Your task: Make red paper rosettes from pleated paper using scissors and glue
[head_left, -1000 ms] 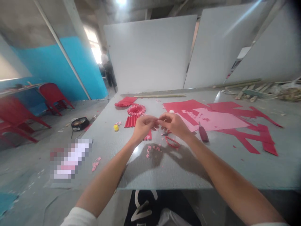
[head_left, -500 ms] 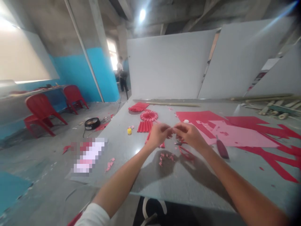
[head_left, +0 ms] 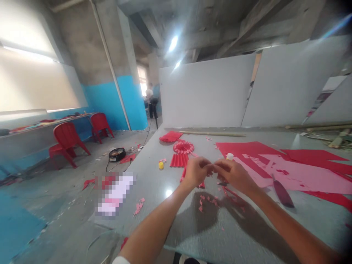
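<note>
My left hand (head_left: pixel 198 171) and my right hand (head_left: pixel 231 173) meet above the table, fingertips pinched together. Whatever lies between them is too small and hidden to name. Behind my left hand is a pleated red paper strip (head_left: pixel 178 160), partly covered. Just beyond it lies a round paper rosette (head_left: pixel 183 147), red with a pink fringed edge. Red-handled scissors (head_left: pixel 232 194) rest under my right hand. Small pink paper scraps (head_left: pixel 202 202) are scattered below my hands. A white cap or bottle top (head_left: pixel 230 156) shows just past my right hand.
Red paper sheets (head_left: pixel 247 147) and a pink sheet (head_left: pixel 310 176) cover the table's right side, with a dark red-handled knife (head_left: pixel 283 192) by them. A yellow cap (head_left: pixel 161 165) stands at left. Folded red paper (head_left: pixel 171 136) and a bamboo stick (head_left: pixel 213 134) lie at the back.
The view has tilted up and turned a little left, so everything sits lower and further right. My hands keep the same fingertip-to-fingertip pinch.
</note>
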`<state>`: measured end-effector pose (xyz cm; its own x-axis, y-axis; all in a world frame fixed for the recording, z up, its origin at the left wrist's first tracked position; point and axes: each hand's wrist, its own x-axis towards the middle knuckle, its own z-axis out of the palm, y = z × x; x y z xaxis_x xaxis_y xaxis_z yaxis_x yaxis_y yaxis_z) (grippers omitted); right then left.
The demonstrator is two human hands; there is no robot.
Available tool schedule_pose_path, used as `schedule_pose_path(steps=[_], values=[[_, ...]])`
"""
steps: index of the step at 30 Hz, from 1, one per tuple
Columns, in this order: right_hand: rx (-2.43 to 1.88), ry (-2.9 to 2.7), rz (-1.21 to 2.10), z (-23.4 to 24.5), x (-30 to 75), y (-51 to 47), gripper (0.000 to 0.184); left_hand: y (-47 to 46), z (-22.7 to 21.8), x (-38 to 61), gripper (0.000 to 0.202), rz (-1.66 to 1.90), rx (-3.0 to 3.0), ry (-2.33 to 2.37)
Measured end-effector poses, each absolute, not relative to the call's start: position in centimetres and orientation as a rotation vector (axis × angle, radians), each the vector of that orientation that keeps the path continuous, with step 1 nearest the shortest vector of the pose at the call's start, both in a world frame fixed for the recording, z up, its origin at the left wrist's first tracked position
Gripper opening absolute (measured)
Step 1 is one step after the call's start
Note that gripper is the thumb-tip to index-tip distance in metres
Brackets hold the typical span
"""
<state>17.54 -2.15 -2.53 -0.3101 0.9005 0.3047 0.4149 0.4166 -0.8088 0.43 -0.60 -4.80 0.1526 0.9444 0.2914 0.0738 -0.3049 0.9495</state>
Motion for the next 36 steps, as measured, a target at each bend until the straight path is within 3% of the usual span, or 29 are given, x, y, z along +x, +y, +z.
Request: schedule_pose_path(steps=[8, 25, 31, 36], values=[[-1.123, -1.881, 0.782, -2.8, 17.3, -2.2, 0.032, -1.2, -4.0, 0.4, 0.013, 1.268, 1.553, 1.017], [-1.120, -1.939, 0.614, -2.3, 17.4, -1.9, 0.026, -0.6, -4.3, 0.1, 0.031, 1.250, 1.587, 1.036], [-1.150, -1.883, 0.557, -1.8, 17.4, -2.1, 0.022, -1.1, -3.9, -0.4, 0.011, 1.293, 2.210, 1.248], [-1.165, -1.872, 0.559, -1.7, 17.5, -2.0, 0.020, -1.1, -4.1, -0.4, 0.015, 1.198, 2.453, 1.357]])
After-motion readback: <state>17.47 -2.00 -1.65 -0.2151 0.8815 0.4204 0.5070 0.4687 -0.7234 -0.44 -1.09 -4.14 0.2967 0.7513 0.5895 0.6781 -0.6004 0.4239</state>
